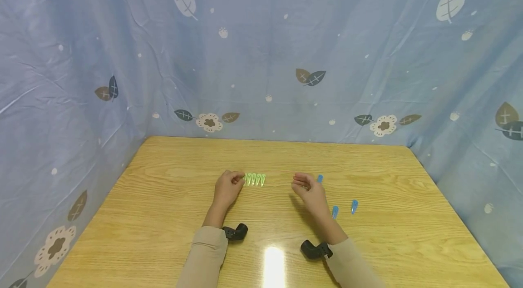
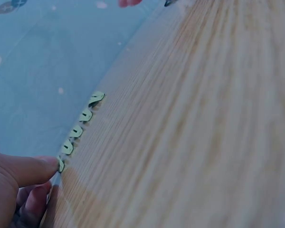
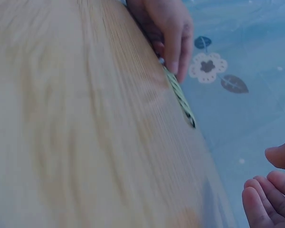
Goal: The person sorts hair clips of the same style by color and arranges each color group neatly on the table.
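Several light-green snap hair clips (image 1: pixel 254 179) stand side by side in a short row on the wooden table. At the row's left end, my left hand (image 1: pixel 228 188) pinches the endmost green hair clip (image 2: pixel 61 165) between thumb and fingers, which partly cover it. My right hand (image 1: pixel 312 193) is held over the table to the right of the row, fingers loosely bent, thumb apart from them and nothing between. Nearest to it are a blue hair clip (image 1: pixel 320 178) just behind and another blue hair clip (image 1: pixel 335 212) beside the wrist.
A third blue hair clip (image 1: pixel 354 206) lies farther right on the wooden table (image 1: pixel 163 215). Blue leaf-patterned cloth (image 1: pixel 261 52) hangs behind the table and along both sides. Each wrist wears a black camera (image 1: pixel 313 250).
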The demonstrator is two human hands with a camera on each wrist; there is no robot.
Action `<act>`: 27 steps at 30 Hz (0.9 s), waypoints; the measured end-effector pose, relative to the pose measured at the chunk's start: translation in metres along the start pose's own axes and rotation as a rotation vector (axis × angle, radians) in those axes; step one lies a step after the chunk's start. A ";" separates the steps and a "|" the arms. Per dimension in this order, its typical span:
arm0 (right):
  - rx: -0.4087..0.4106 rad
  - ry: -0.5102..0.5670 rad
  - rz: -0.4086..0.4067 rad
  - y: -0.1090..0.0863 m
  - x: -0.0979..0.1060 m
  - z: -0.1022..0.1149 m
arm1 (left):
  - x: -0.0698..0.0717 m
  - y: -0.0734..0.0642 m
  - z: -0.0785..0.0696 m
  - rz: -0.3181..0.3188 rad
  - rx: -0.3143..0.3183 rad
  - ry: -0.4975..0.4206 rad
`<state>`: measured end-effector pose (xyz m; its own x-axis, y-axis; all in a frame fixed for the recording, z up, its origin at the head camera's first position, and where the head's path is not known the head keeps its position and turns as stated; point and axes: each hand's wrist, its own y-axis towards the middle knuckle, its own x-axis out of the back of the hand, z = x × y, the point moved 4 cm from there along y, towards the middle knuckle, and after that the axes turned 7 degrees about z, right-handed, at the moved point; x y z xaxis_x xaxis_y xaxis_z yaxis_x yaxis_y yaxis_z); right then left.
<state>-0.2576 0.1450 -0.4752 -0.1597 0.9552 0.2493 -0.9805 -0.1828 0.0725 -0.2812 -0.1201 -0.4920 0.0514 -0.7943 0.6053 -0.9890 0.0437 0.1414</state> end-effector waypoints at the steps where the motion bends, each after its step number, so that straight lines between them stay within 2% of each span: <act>1: -0.002 -0.009 -0.006 -0.001 0.004 -0.002 | 0.000 0.000 0.000 0.001 0.001 -0.002; 7: 0.009 -0.073 -0.052 -0.009 0.024 -0.006 | 0.000 0.000 0.000 -0.003 -0.002 -0.011; 11: -0.011 -0.131 -0.088 -0.012 0.031 -0.006 | -0.001 0.000 0.001 -0.005 0.001 -0.013; 18: -0.076 -0.230 -0.118 -0.012 0.033 -0.008 | -0.002 0.001 0.002 -0.005 -0.004 -0.007; 27: -0.064 -0.356 -0.120 -0.010 0.028 -0.006 | -0.002 0.000 0.002 -0.012 -0.005 0.008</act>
<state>-0.2527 0.1749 -0.4747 -0.0044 0.8260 0.5636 -0.9967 -0.0492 0.0642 -0.2820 -0.1199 -0.4948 0.0640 -0.7899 0.6098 -0.9877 0.0373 0.1520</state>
